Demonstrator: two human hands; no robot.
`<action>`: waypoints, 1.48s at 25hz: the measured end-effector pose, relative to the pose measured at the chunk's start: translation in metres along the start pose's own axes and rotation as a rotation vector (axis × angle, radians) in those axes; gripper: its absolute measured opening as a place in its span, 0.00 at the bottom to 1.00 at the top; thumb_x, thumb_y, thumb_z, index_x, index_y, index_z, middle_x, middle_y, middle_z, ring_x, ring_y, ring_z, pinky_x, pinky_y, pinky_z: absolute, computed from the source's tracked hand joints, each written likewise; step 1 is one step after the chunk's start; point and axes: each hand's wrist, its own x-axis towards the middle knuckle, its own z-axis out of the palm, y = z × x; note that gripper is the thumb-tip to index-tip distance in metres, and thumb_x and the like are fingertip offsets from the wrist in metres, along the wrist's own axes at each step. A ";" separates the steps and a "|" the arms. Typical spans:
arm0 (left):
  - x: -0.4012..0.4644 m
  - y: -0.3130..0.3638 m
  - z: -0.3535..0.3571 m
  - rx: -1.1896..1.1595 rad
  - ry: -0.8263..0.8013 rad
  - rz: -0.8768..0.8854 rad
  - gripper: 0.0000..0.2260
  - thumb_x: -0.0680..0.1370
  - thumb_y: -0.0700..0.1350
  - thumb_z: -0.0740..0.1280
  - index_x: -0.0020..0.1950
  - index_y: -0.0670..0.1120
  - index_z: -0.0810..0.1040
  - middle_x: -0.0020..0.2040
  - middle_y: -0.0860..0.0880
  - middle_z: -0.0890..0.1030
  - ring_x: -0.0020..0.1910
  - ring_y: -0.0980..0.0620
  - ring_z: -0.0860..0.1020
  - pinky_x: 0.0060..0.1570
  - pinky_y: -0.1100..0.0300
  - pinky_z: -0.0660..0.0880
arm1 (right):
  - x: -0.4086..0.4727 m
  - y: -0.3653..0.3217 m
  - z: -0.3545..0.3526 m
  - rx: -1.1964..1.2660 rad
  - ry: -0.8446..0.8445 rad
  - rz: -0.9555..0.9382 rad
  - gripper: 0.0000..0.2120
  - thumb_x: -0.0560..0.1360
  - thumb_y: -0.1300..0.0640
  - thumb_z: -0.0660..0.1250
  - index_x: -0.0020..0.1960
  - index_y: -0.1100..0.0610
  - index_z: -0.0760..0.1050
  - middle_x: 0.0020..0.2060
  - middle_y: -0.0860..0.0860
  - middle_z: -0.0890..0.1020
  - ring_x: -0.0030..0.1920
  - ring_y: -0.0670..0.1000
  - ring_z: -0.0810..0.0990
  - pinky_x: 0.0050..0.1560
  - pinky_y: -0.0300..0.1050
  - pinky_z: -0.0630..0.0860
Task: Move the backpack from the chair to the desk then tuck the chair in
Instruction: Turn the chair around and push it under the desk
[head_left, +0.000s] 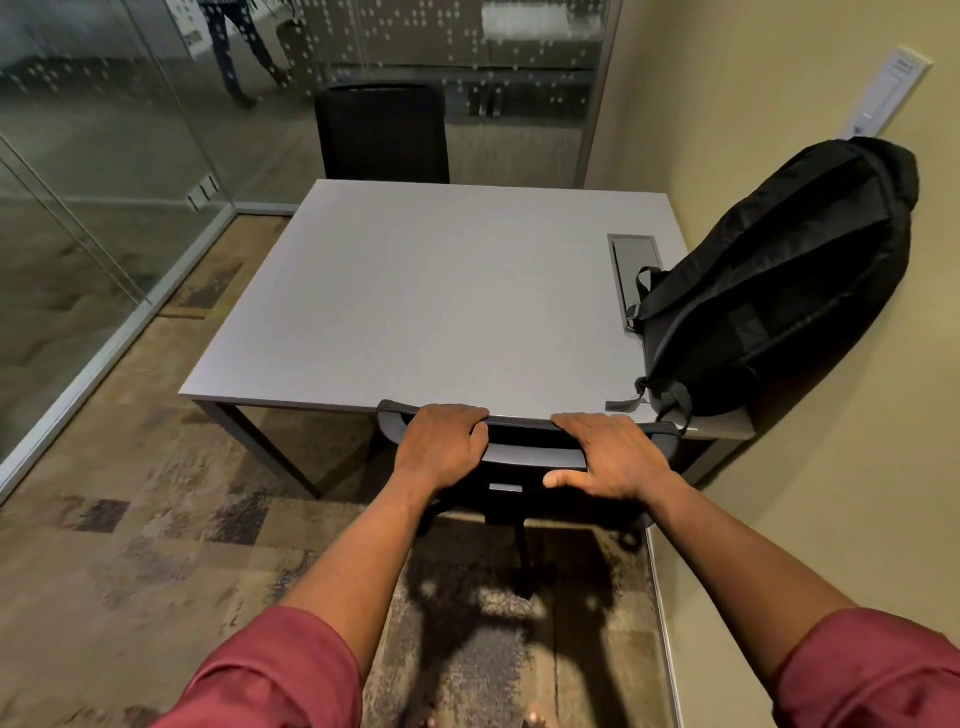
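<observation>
Head view, lower centre: left hand (441, 447) and right hand (605, 457) both clamped over the curved top edge of the black chair (524, 457) backrest, which sits against the surface (415, 296), a smooth grey rectangle; the soft black fabric backpack (789, 280) stands at right on that surface, leaning on the beige wall (753, 130).

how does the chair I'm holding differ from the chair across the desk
The near chair is gripped along its backrest top by the left hand and right hand; the far chair stands untouched. The near chair shows a grey frame; the far chair looks all black. Both meet the desk.
</observation>
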 end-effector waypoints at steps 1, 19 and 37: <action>0.002 0.000 0.000 0.000 -0.001 -0.002 0.21 0.81 0.53 0.53 0.64 0.48 0.80 0.59 0.48 0.84 0.59 0.46 0.79 0.61 0.51 0.73 | 0.001 0.000 -0.001 -0.002 0.000 0.001 0.52 0.65 0.17 0.50 0.78 0.50 0.60 0.74 0.50 0.70 0.72 0.55 0.70 0.71 0.57 0.64; 0.022 -0.018 0.002 0.019 0.030 0.000 0.22 0.80 0.53 0.51 0.65 0.51 0.79 0.59 0.50 0.84 0.57 0.48 0.79 0.59 0.53 0.72 | 0.016 -0.002 0.000 0.006 0.034 0.013 0.52 0.67 0.17 0.48 0.78 0.52 0.60 0.75 0.51 0.69 0.73 0.55 0.68 0.72 0.58 0.63; 0.020 -0.003 0.005 0.020 -0.070 0.042 0.24 0.82 0.52 0.49 0.78 0.49 0.63 0.79 0.49 0.64 0.79 0.49 0.57 0.78 0.46 0.48 | 0.017 -0.022 0.002 0.105 0.147 0.167 0.32 0.80 0.34 0.47 0.76 0.52 0.62 0.71 0.52 0.73 0.71 0.55 0.70 0.72 0.59 0.61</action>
